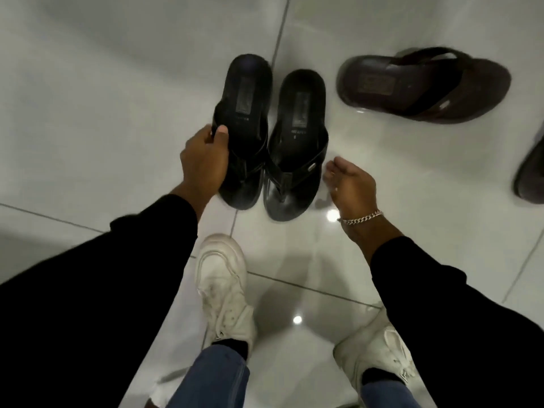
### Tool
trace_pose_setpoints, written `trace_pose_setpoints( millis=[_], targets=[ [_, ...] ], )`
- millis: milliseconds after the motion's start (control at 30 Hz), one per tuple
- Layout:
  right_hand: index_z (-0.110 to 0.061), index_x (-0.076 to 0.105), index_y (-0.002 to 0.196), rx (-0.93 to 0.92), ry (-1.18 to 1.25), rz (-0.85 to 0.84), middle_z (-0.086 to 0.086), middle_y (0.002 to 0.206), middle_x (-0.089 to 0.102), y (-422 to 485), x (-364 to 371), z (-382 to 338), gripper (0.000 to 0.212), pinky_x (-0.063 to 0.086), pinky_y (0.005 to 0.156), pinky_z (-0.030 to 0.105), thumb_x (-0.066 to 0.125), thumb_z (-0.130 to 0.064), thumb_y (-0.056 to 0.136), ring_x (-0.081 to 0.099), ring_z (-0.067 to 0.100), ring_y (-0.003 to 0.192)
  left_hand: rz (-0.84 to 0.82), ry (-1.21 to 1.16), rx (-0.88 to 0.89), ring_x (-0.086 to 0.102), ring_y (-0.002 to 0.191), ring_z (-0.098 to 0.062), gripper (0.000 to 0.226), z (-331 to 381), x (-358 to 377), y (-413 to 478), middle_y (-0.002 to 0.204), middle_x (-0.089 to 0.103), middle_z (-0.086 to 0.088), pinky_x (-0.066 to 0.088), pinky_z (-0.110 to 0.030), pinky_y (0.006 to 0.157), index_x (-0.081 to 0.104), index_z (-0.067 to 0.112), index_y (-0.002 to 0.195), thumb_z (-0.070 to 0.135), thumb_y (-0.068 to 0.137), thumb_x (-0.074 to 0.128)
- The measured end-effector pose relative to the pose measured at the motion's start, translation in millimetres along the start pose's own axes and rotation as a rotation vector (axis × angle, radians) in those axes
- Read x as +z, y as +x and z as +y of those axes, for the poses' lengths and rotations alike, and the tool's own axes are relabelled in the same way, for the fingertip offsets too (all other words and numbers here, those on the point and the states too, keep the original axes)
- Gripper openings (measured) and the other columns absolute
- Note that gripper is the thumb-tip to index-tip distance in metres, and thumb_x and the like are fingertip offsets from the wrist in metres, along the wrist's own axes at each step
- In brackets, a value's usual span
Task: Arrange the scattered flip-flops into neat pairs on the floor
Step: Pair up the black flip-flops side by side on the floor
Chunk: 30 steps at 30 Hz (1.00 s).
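Black flip-flops: two, left one (244, 113) and right one (297, 136). Brown flip-flops: two, one (421, 83) whole, one (530, 175) cut by the right edge. White sneakers: two (223, 287) (379, 354). Hands: two (203, 163) (350, 181).

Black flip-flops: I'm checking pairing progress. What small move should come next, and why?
Probably slide the left black flip-flop, gripped by the left hand, back until level with the right black flip-flop; it sits farther forward. The right hand is empty.
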State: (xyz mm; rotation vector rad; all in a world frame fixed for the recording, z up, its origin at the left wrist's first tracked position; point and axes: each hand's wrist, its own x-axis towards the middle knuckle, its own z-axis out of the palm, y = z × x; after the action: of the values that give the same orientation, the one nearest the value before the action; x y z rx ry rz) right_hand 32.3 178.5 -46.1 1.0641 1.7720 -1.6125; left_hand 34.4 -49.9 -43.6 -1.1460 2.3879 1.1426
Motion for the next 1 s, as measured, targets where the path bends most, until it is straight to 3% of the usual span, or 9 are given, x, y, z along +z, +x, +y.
trace_pose_setpoints(
  millis=[67, 167, 333, 500, 633, 700, 833, 933, 1000],
  targets=[
    [-0.015, 0.071, 0.105, 0.028, -0.011, 0.001, 0.015, 0.111, 0.071, -7.4, 14.9, 1.5, 0.031, 0.053, 0.078, 0.027, 0.053, 0.004, 0.089, 0.065, 0.022, 0.093, -0.058, -0.033, -0.050, 0.058, 0.087, -0.020, 0.030, 2.1, -16.8, 22.3, 0.083, 0.063, 0.003, 0.043, -0.029, 0.080, 0.065, 0.021, 0.093, 0.042, 0.090, 0.044],
    [-0.038, 0.073, 0.070, -0.041, -0.198, -0.099, -0.014, 0.075, 0.074, -18.8, 37.1, 1.6, 0.048, 0.049, 0.065, 0.025, 0.054, 0.005, 0.080, 0.062, 0.010, 0.074, -0.135, -0.058, -0.075, 0.060, 0.093, -0.020, 0.030, 3.5, -30.7, 43.4, 0.093, 0.066, 0.004, 0.047, -0.030, 0.085, 0.066, 0.024, 0.102, 0.044, 0.087, 0.048],
    [-0.016, 0.074, 0.104, -0.115, -0.313, -0.144, 0.003, 0.095, 0.072, 2.7, 83.4, -27.5, 0.037, 0.054, 0.087, 0.039, 0.054, 0.003, 0.079, 0.064, 0.027, 0.094, -0.047, -0.108, -0.083, 0.064, 0.097, -0.016, 0.026, 6.3, -50.7, 75.8, 0.093, 0.068, 0.008, 0.047, -0.024, 0.086, 0.069, 0.030, 0.098, 0.044, 0.079, 0.061],
    [-0.010, 0.072, 0.105, -0.190, -0.173, -0.191, 0.002, 0.087, 0.070, 18.5, 119.5, -52.5, 0.040, 0.053, 0.074, 0.028, 0.051, 0.010, 0.078, 0.062, 0.019, 0.083, -0.043, -0.087, -0.052, 0.064, 0.100, -0.017, 0.038, 13.7, -72.9, 108.7, 0.095, 0.067, 0.008, 0.050, -0.027, 0.090, 0.065, 0.030, 0.112, 0.040, 0.075, 0.065],
    [-0.024, 0.072, 0.094, -0.222, -0.130, -0.176, 0.006, 0.082, 0.073, 19.5, 132.6, -55.7, 0.054, 0.050, 0.055, 0.015, 0.044, 0.018, 0.075, 0.062, 0.006, 0.064, -0.104, -0.094, -0.032, 0.064, 0.102, -0.021, 0.033, 29.1, -84.4, 129.4, 0.107, 0.070, 0.003, 0.052, -0.033, 0.087, 0.066, 0.029, 0.110, 0.035, 0.078, 0.066],
    [-0.016, 0.071, 0.107, -0.205, -0.077, -0.161, -0.003, 0.077, 0.070, 19.9, 135.4, -54.5, 0.056, 0.047, 0.052, 0.013, 0.042, 0.020, 0.076, 0.060, -0.002, 0.056, -0.139, -0.118, -0.034, 0.065, 0.101, -0.020, 0.032, 37.7, -86.0, 136.7, 0.110, 0.069, 0.002, 0.050, -0.029, 0.079, 0.066, 0.029, 0.111, 0.032, 0.079, 0.067],
    [-0.004, 0.054, 0.133, -0.151, -0.026, -0.124, 0.006, 0.104, 0.064, 13.7, 138.5, -48.3, 0.056, 0.046, 0.080, 0.026, 0.043, 0.017, 0.082, 0.055, 0.014, 0.086, -0.198, -0.122, -0.027, 0.063, 0.103, -0.022, 0.035, 41.9, -85.8, 141.8, 0.117, 0.067, 0.001, 0.049, -0.030, 0.071, 0.061, 0.032, 0.118, 0.033, 0.083, 0.066],
    [-0.003, 0.045, 0.140, -0.139, -0.019, -0.108, 0.018, 0.136, 0.057, 7.4, 141.3, -45.5, 0.056, 0.044, 0.099, 0.039, 0.042, 0.015, 0.087, 0.050, 0.022, 0.101, -0.221, -0.099, -0.022, 0.062, 0.104, -0.024, 0.043, 39.9, -87.3, 142.4, 0.120, 0.065, -0.001, 0.048, -0.027, 0.063, 0.055, 0.031, 0.127, 0.034, 0.085, 0.065],
    [-0.001, 0.041, 0.141, -0.140, -0.014, -0.090, 0.017, 0.145, 0.049, 8.1, 143.6, -43.9, 0.057, 0.042, 0.106, 0.043, 0.040, 0.016, 0.088, 0.055, 0.025, 0.113, -0.216, -0.077, -0.010, 0.061, 0.107, -0.026, 0.046, 38.4, -86.9, 143.1, 0.122, 0.064, -0.002, 0.051, -0.031, 0.067, 0.052, 0.030, 0.129, 0.034, 0.086, 0.065]
  ],
)
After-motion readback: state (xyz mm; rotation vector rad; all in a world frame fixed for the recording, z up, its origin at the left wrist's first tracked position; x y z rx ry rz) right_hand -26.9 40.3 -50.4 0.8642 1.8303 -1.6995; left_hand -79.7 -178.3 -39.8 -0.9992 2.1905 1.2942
